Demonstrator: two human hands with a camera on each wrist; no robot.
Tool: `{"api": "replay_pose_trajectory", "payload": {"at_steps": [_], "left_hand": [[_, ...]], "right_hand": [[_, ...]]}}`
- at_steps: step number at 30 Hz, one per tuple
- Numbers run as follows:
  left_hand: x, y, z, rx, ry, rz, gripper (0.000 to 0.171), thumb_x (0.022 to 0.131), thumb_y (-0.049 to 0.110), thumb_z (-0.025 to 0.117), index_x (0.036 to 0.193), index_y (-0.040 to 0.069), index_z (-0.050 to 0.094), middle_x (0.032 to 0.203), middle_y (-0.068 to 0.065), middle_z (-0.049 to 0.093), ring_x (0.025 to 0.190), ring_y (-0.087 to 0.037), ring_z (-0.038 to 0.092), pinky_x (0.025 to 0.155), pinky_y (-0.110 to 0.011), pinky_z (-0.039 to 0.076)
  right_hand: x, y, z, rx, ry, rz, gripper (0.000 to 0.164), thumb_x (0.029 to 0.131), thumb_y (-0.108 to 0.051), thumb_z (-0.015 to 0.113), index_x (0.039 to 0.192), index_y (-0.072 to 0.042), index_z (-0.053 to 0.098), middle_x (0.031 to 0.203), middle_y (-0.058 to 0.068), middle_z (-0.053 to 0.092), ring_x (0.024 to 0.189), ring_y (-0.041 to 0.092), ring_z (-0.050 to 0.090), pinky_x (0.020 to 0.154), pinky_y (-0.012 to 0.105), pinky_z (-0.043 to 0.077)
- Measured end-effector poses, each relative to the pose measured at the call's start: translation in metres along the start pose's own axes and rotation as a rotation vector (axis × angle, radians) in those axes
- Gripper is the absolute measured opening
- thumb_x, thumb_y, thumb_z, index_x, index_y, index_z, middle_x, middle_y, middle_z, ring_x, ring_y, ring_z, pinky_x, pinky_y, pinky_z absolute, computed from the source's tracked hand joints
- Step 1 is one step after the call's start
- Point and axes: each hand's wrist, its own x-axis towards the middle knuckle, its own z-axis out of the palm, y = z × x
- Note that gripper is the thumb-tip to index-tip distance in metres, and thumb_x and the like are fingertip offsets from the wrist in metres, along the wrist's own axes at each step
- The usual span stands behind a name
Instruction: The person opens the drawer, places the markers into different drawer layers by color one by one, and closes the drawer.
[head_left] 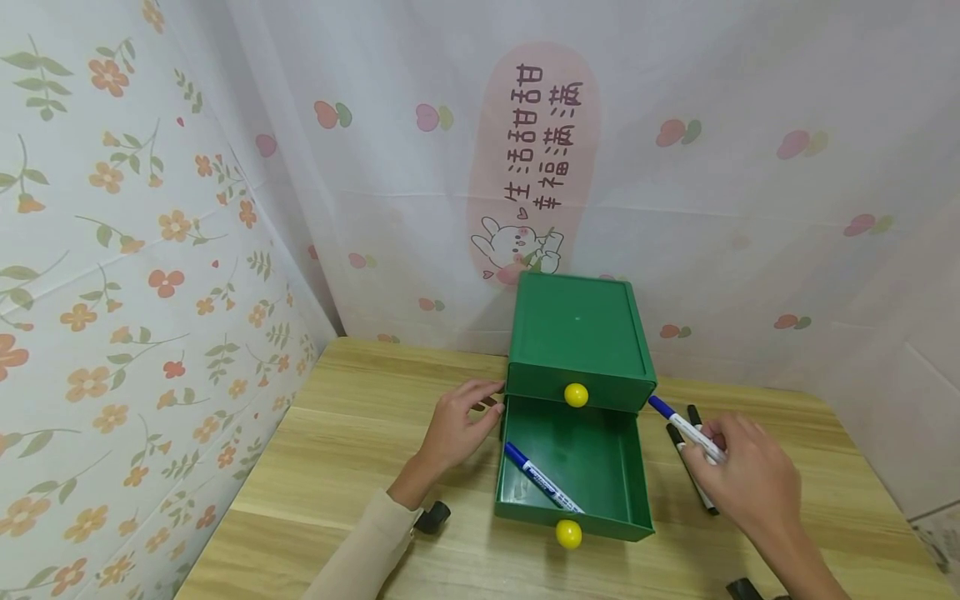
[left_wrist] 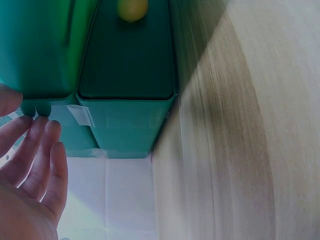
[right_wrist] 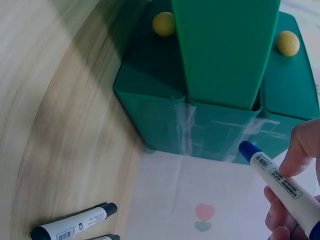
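A green drawer cabinet (head_left: 581, 329) with yellow knobs has its middle drawer (head_left: 600, 454) pulled out. Inside that drawer lies a marker with a blue cap (head_left: 543, 477), slanting along its left side. My left hand (head_left: 459, 421) is at the cabinet's left side, fingertips against or right beside the wall; the left wrist view shows its fingers (left_wrist: 37, 155) extended and loosely spread. To the right of the cabinet, my right hand (head_left: 753, 471) pinches a white whiteboard marker (right_wrist: 282, 187) between thumb and fingers, its blue cap pointing toward the cabinet.
Two black-capped markers (head_left: 693, 475) lie on the wooden table (head_left: 360, 417) under and beside my right hand. Clear tape (right_wrist: 187, 127) runs across the cabinet's side. A printed curtain (head_left: 405, 183) hangs right behind the cabinet, and a floral one (head_left: 150, 333) at the left.
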Motion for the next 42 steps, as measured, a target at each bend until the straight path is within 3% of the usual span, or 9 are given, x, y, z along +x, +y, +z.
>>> {"api": "replay_pose_trajectory", "payload": {"at_steps": [18,23,28,42], "left_hand": [[0.001,0.000,0.000,0.019,0.003,0.007,0.031,0.102,0.006,0.075,0.132,-0.002,0.077,0.125,-0.014,0.078,0.097,-0.025,0.079,0.085,-0.040,0.067],[0.001,0.000,-0.001,0.018,0.005,0.010,0.031,0.102,0.006,0.075,0.132,-0.002,0.077,0.125,-0.015,0.078,0.097,-0.025,0.079,0.085,-0.040,0.067],[0.001,0.000,-0.001,0.012,-0.001,-0.005,0.031,0.102,0.007,0.075,0.132,-0.002,0.078,0.125,-0.014,0.078,0.097,-0.025,0.079,0.085,-0.041,0.067],[0.001,0.000,0.000,0.011,-0.001,-0.001,0.031,0.102,0.006,0.075,0.131,-0.002,0.078,0.125,-0.015,0.078,0.096,-0.026,0.079,0.084,-0.042,0.067]], "right_hand": [[-0.010,-0.007,-0.012,-0.005,0.013,-0.034,0.018,0.077,-0.019,0.080,0.086,-0.007,0.071,0.080,0.001,0.063,0.071,0.019,0.051,0.051,0.030,0.035],[-0.013,-0.011,-0.012,-0.003,0.057,-0.099,0.015,0.074,-0.012,0.081,0.087,-0.007,0.076,0.079,0.000,0.067,0.071,0.022,0.054,0.049,0.030,0.034],[-0.013,-0.018,-0.009,-0.005,0.063,-0.180,0.015,0.070,-0.010,0.080,0.085,-0.010,0.077,0.075,-0.008,0.065,0.066,0.014,0.049,0.047,0.027,0.033],[-0.008,-0.042,-0.005,0.017,0.025,-0.247,0.015,0.070,-0.011,0.080,0.083,-0.016,0.073,0.080,-0.012,0.064,0.069,0.009,0.048,0.049,0.027,0.037]]}}
